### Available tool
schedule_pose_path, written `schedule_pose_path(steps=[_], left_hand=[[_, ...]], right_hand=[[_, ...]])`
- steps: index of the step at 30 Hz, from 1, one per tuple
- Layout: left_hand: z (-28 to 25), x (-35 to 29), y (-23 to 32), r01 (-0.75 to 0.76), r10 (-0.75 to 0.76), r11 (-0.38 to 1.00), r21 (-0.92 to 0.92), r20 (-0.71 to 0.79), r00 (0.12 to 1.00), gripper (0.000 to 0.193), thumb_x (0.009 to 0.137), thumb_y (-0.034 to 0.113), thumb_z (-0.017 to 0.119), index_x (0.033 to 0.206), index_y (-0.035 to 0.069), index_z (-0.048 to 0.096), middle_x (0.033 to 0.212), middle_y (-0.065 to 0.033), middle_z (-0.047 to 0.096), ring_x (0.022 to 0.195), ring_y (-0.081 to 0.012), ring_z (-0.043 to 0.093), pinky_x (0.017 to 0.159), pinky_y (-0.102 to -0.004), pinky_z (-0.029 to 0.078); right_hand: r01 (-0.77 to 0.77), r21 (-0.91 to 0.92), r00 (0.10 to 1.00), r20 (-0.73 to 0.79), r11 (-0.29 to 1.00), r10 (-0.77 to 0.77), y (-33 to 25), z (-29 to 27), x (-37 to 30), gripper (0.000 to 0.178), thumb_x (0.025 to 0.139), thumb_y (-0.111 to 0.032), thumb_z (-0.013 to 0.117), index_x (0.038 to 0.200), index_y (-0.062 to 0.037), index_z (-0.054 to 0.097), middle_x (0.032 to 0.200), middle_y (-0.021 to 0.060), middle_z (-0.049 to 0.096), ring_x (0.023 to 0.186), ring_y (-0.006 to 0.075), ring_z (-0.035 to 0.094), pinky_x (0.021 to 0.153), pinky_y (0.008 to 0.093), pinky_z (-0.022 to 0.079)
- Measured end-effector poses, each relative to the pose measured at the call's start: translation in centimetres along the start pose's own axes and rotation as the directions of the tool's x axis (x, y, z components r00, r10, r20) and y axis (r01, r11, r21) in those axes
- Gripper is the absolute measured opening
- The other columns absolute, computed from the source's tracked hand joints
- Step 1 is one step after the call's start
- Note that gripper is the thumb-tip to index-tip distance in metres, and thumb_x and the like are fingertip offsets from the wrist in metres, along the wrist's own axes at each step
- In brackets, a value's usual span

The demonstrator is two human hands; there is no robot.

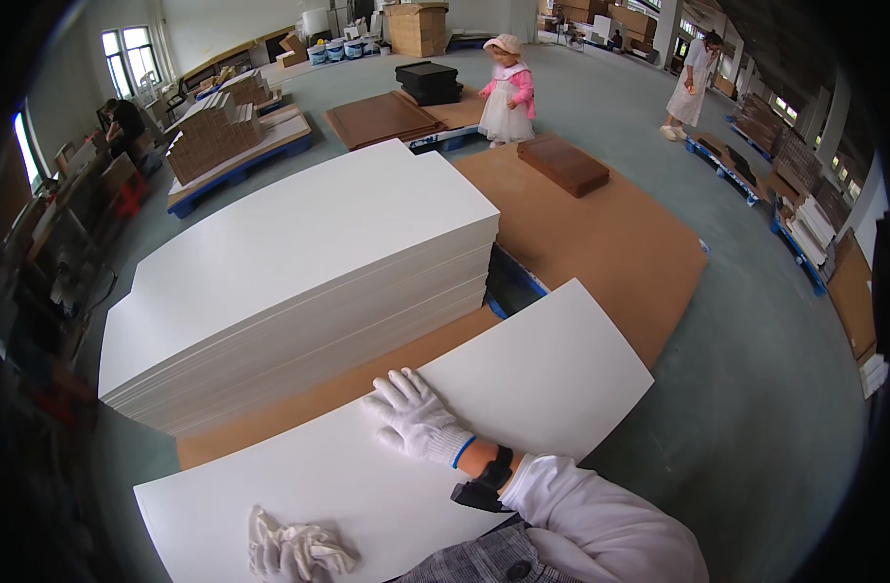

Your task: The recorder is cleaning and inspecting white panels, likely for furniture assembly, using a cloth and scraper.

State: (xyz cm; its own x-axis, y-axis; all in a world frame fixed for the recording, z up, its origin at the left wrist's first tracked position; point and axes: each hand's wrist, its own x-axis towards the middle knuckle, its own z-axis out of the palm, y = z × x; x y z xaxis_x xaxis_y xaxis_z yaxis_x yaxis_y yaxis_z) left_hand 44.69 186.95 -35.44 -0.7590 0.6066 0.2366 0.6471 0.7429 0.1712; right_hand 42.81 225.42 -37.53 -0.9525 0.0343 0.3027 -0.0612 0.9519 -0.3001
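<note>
A large white board (pixel 532 374) lies slanted in front of me. My right hand (pixel 411 418), in a white knit glove with a blue cuff edge, rests flat on its upper face, fingers spread and holding nothing. At the lower edge, my left hand (pixel 268 556), also in white, is closed on a crumpled white cloth (pixel 314 547) against the board. White cloth and white glove blend together, and the left forearm is out of the picture. Just beyond the board rises a tall stack of white boards (pixel 318 233).
Brown sheeting (pixel 610 243) extends behind, bearing a brown panel stack (pixel 563 165). A small child (pixel 508 92) stands near it; another person (pixel 693 83) is farther right. Panels sit on a blue pallet (pixel 241 165) at left, where a person in dark clothes (pixel 126 121) bends.
</note>
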Motion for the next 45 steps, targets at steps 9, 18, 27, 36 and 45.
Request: schedule_pose_path(steps=[9,18,27,36,45], left_hand=[[-2.0,0.3,-1.7,0.498,-0.498,0.867,-0.009,0.035,0.867,0.058,0.087,0.021,0.059,0.139,0.009,0.038,0.143,-0.0189,0.033,0.134,-0.0354,0.031,0.11,-0.0454,0.029],[-1.8,1.1,-1.1,0.457,-0.458,0.885,-0.089,-0.002,0.889,0.053,0.088,0.016,0.055,0.138,0.008,0.04,0.141,-0.0177,0.039,0.133,-0.0344,0.031,0.11,-0.0448,0.026],[1.6,-0.3,-3.1,0.344,-0.52,0.673,-0.655,-0.088,0.85,0.041,0.087,0.006,0.048,0.127,-0.001,0.05,0.13,-0.0193,0.049,0.129,-0.0339,0.039,0.107,-0.0447,0.032],[-1.4,3.0,0.7,0.31,-0.307,0.951,-0.019,-0.196,0.931,0.036,0.089,0.008,0.048,0.123,-0.003,0.054,0.129,-0.0211,0.049,0.128,-0.0357,0.04,0.103,-0.0431,0.037],[1.0,0.7,-1.6,0.333,-0.407,0.897,-0.292,-0.25,0.878,0.034,0.092,0.01,0.049,0.122,-0.005,0.052,0.13,-0.0201,0.048,0.12,-0.0337,0.047,0.102,-0.0446,0.037]], right_hand=[[-0.001,-0.008,1.0,0.029,1.0,0.001,0.1,0.4,0.1,0.057,0.086,-0.039,0.055,0.134,-0.0091,0.045,0.139,0.0177,0.037,0.134,0.0362,0.028,0.115,0.0494,0.014],[-0.002,-0.027,1.0,0.016,1.0,0.003,0.3,0.0,0.1,0.056,0.087,-0.042,0.052,0.133,-0.011,0.048,0.139,0.0167,0.04,0.134,0.0363,0.029,0.114,0.0496,0.015],[0.022,0.08,1.0,-0.016,0.997,-0.02,-0.2,-0.4,-0.1,0.053,0.087,-0.037,0.055,0.13,-0.0074,0.048,0.137,0.0192,0.039,0.133,0.038,0.03,0.114,0.0505,0.016],[0.023,0.1,0.999,-0.027,0.995,-0.021,0.1,-1.8,0.6,0.053,0.08,-0.035,0.062,0.124,-0.0075,0.05,0.13,0.0182,0.042,0.126,0.0377,0.037,0.11,0.0523,0.025],[0.025,0.12,0.998,-0.056,0.992,-0.018,0.3,-1.7,0.3,0.054,0.081,-0.034,0.063,0.126,-0.0077,0.048,0.131,0.0177,0.041,0.129,0.0369,0.035,0.112,0.0511,0.022]])
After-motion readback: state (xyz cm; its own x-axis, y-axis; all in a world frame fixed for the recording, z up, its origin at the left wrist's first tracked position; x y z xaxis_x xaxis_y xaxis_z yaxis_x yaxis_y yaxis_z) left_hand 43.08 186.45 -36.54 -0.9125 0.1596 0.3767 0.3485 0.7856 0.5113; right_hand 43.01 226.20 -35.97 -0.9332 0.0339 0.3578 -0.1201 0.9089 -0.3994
